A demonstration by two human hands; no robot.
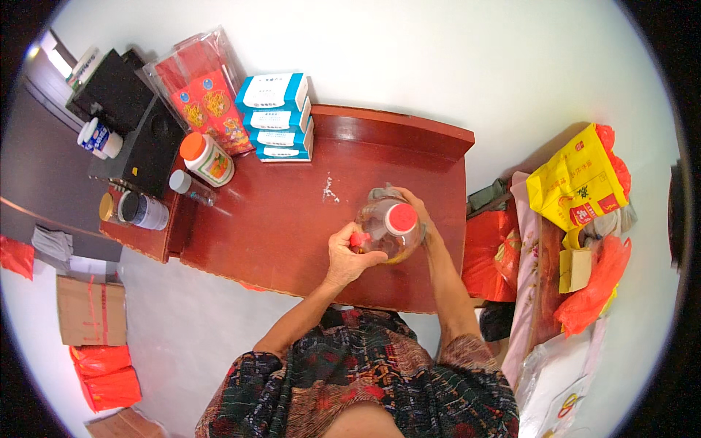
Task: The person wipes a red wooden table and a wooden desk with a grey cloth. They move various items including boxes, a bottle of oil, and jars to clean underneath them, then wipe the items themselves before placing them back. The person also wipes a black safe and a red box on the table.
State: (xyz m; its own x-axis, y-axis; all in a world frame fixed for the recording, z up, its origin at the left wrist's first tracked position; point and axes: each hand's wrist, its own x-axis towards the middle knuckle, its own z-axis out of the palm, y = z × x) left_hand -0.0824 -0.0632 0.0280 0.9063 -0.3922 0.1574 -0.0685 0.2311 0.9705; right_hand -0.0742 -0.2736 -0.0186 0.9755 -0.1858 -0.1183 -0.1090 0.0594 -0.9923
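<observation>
The left hand [346,257] grips the left side of a clear jar [377,220], its fingers at a small red part [358,239]; the right hand [414,203] curls around the opposite side, so the jar sits between both. Its red lid [401,218] faces up. Beneath is the reddish-brown desk [270,226]; whether the jar touches it, I cannot tell. Farther left stands an orange-capped white bottle [217,164].

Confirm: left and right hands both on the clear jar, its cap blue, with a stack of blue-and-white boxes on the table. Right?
One error: the cap is red, not blue, per the head view. The rest stands: left hand and right hand both on the clear jar, blue-and-white boxes stacked on the table.
</observation>
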